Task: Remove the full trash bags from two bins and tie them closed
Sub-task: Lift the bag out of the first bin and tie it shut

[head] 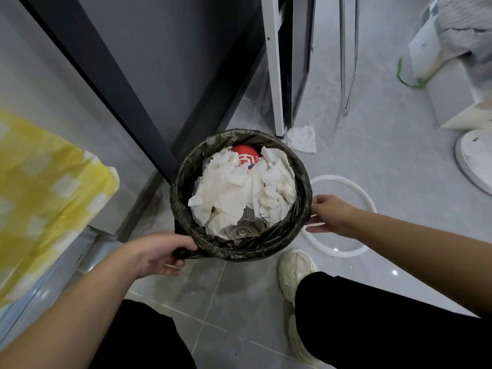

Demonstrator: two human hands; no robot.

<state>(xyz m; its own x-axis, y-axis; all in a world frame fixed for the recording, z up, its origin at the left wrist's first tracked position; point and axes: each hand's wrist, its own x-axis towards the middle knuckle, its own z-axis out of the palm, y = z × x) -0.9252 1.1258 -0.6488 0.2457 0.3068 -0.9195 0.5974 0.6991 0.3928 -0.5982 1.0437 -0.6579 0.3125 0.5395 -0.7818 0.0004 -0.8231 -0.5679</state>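
A round bin lined with a black trash bag (241,251) stands on the grey tile floor. It is filled with crumpled white tissues (239,190), a red package (245,155) and a clear plastic bottle (243,229). My left hand (159,253) grips the bag's rolled edge at the near left rim. My right hand (328,213) holds the bag's edge at the right rim, fingers pinched on the plastic.
A white ring-shaped bin rim (354,193) lies on the floor right of the bin. A crumpled tissue (302,138) lies by a white frame leg (274,75). Yellow checked cloth (45,195) is at the left. My shoe (294,270) stands close to the bin.
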